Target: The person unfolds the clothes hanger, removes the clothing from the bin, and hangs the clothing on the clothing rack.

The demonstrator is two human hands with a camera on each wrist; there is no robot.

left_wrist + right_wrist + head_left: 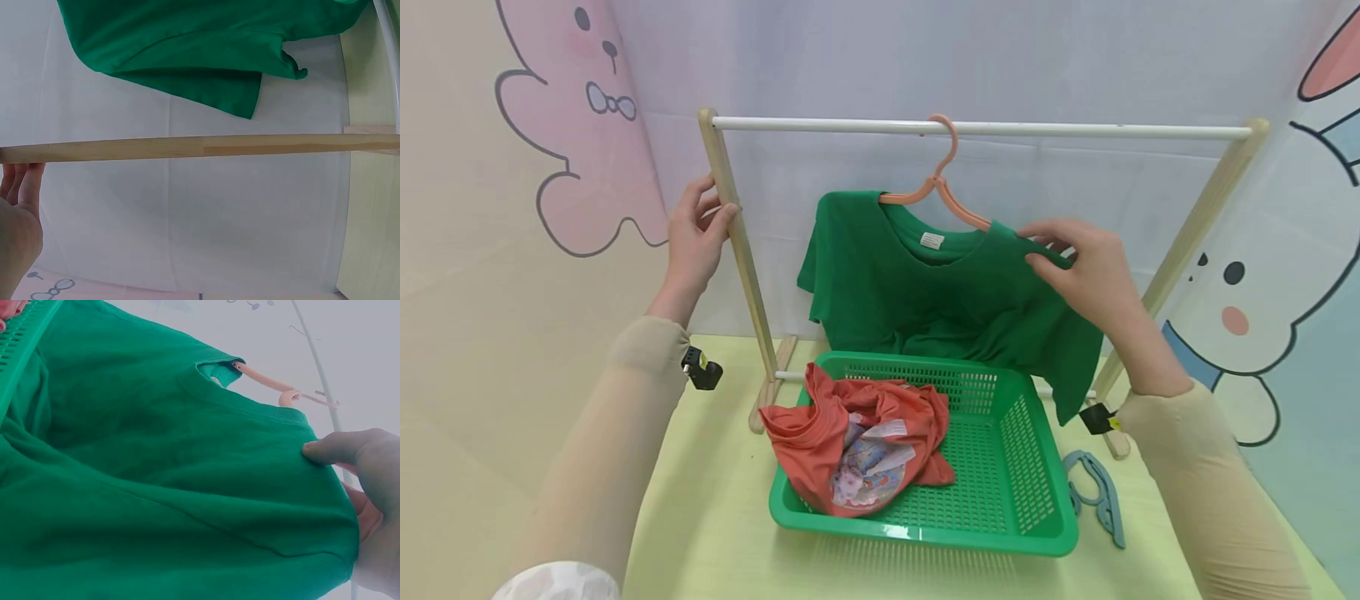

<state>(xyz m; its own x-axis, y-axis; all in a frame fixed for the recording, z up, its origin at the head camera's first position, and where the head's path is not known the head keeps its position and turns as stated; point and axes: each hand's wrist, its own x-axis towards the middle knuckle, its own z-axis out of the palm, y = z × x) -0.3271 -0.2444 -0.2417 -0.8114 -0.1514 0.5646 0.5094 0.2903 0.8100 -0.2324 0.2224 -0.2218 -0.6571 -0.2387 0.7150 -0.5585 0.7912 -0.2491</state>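
Note:
A green T-shirt (917, 283) hangs on an orange hanger (937, 179), whose hook goes over the white rail of a clothes rack (850, 126). My right hand (1086, 267) pinches the shirt's shoulder on the right, thumb in front; the right wrist view shows the thumb (331, 448) on the fabric near the neckline. On the other side, my left hand (698, 229) holds the rack's left wooden post (737, 237) between thumb and fingers. In the left wrist view its fingers (30, 184) touch that post. The shirt's lower part is hidden behind the basket.
In front of the rack stands a green plastic basket (1037, 467) with a crumpled red printed garment (865, 442) on its left side. A folded blue-grey hanger (1097, 492) lies on the yellow tabletop (700, 517) to the right. Behind the rack hangs a pale cloth backdrop (790, 58).

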